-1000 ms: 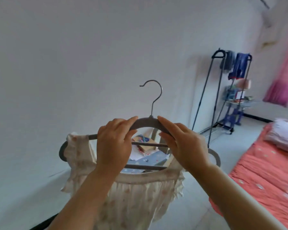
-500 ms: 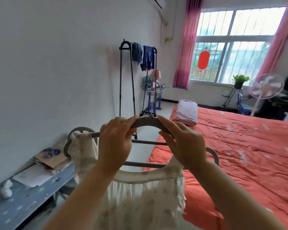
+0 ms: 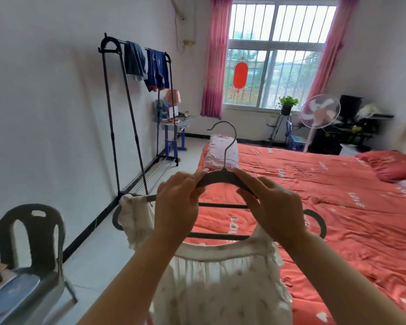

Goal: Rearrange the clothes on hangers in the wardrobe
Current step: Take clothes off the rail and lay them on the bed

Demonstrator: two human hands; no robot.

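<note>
Person holds a grey hanger up in front of them, near centre, metal hook pointing up and roughly upright. Left hand pinches the hanger's left shoulder: thumb under, forefinger on top, other fingers curled behind. Right hand does the same on the right shoulder, fingers close together. The hands sit either side of the hook base and do not touch each other. A white dress hangs from the hanger, neckline below the lower bar, left strap bunched over the left end, right strap mostly hidden behind the right wrist. Dress hangs free over the floor, just left of the red bed. Clothes rack stands far left against the wall, well apart from the hanger, with a grey garment and a blue garment draped over its top bar. Folded pink bedding sits on the bed's far left corner. Grey plastic chair near left. Fan and potted plant far right by the window.
</note>
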